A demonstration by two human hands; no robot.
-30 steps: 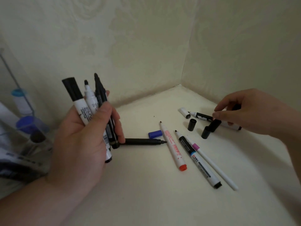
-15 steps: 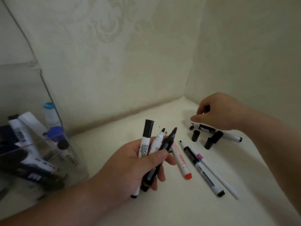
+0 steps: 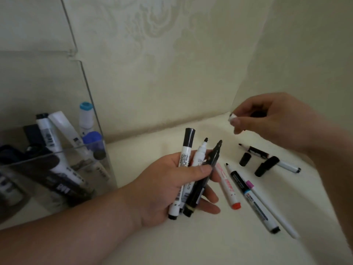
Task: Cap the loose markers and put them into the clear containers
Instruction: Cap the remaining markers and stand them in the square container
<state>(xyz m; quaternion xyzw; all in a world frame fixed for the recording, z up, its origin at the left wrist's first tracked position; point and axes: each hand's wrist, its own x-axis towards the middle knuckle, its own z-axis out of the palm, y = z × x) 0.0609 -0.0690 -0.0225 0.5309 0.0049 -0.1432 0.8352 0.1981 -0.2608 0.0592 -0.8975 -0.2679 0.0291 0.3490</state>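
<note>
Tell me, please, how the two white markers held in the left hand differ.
The capped marker wears a black cap; the bare marker shows its black tip. The capped marker reaches higher than the bare one. Both have white barrels and sit gripped in the left hand.

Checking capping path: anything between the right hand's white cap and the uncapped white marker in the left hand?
Nothing visible between white cap and white marker; the black marker held beside it stands close to that path.

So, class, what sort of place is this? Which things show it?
Probably a tabletop corner at home or in an office: patterned wallpaper, a clear container of markers, and loose markers and caps on a cream surface.
</note>
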